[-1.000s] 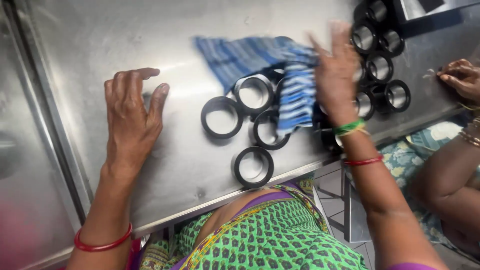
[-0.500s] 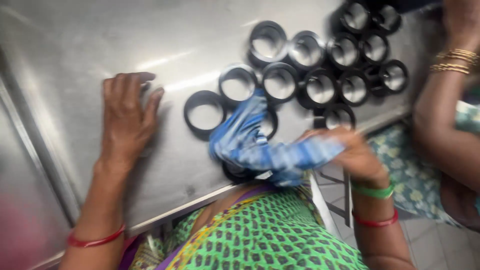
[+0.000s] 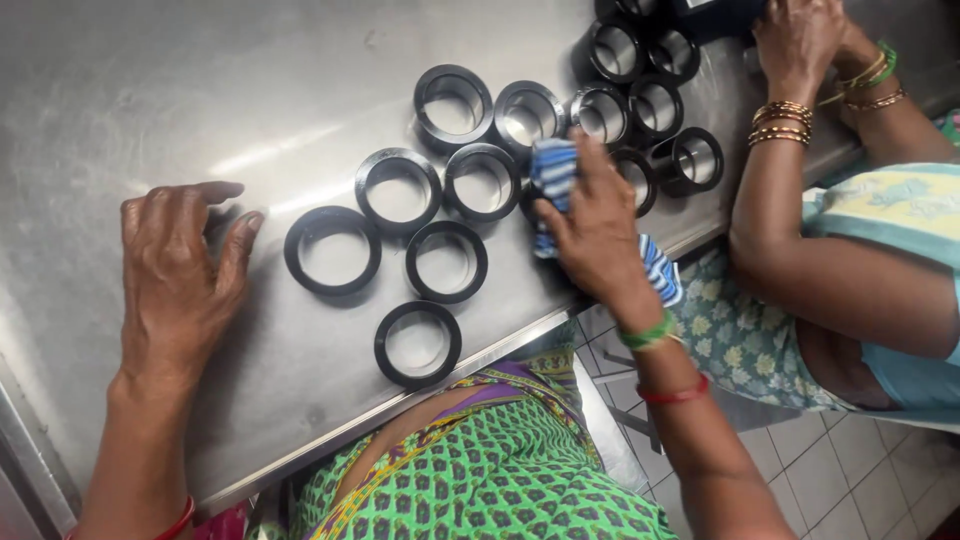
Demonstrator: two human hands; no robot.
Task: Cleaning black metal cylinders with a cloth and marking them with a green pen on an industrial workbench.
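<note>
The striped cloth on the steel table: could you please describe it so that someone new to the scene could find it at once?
Start at the steel table and its cluster of black rings. At the cluster's near right side, the right hand presses down on the cloth, which trails off the table's edge. It is the only soft thing there, striped blue and white, among hard black rings.

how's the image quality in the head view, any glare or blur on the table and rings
Head view: sharp overall, hardly any motion blur. The steel table shows soft streaky glare near its middle. The black rings are crisp, with bright reflections inside the far ones. The left hand casts a faint shadow; the right hand with the striped cloth is in focus.
</note>
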